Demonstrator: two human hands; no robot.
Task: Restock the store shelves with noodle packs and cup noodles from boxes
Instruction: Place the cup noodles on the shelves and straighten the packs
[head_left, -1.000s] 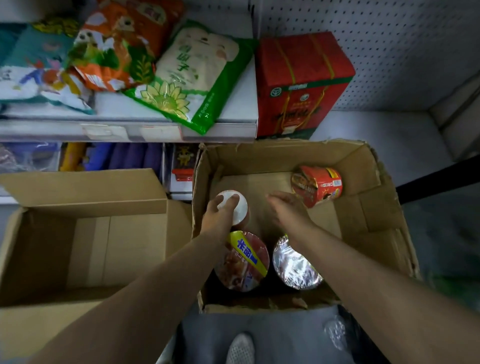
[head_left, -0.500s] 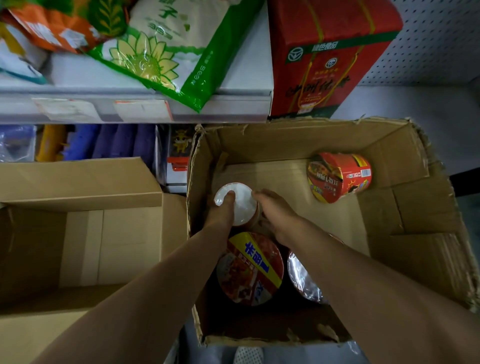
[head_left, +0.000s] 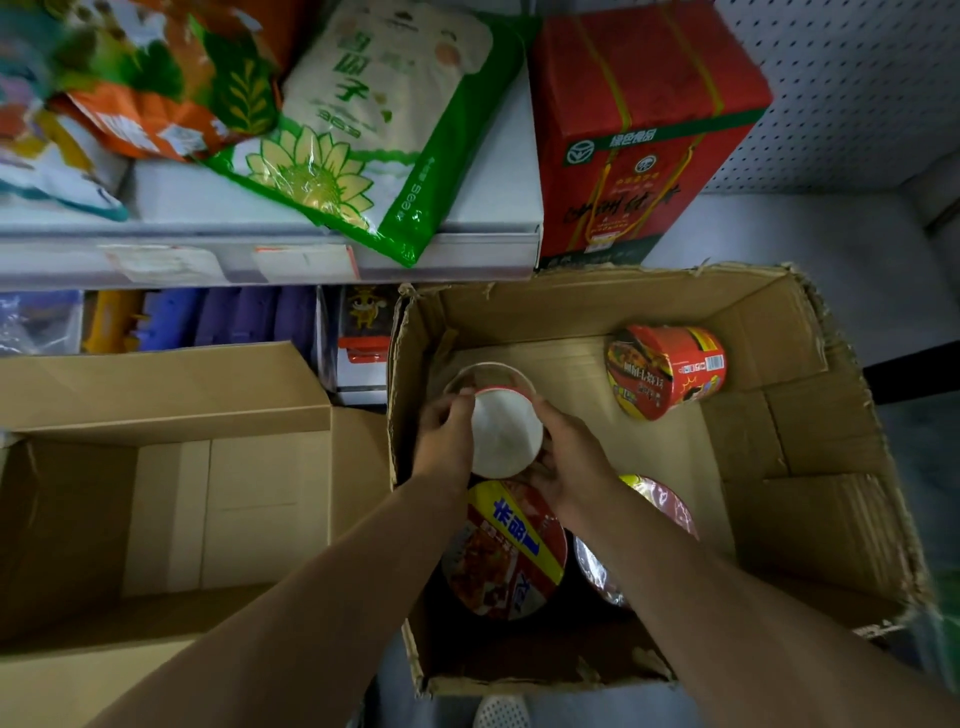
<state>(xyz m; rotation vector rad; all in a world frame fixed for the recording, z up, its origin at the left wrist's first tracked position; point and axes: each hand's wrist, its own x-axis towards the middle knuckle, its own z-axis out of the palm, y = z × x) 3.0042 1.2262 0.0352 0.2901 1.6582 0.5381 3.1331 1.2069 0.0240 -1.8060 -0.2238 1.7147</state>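
Both hands on one cup noodle (head_left: 503, 435) in the open box's (head_left: 810, 452) back-left corner — left hand (head_left: 448, 441) and right hand (head_left: 571, 462) curl around its sides, white bottom facing up.

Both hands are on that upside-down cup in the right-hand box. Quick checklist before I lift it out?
1. Left hand grips the cup: ok.
2. Right hand holds its other side: ok.
3. Grip firm enough to lift: cannot tell, fingertips partly hidden.
4. Space above the cup free of box flaps: ok.
5. Red cup lying on its side sits apart from the lift: ok.
6. Lidded cup beside the wrists might get brushed: cannot tell.
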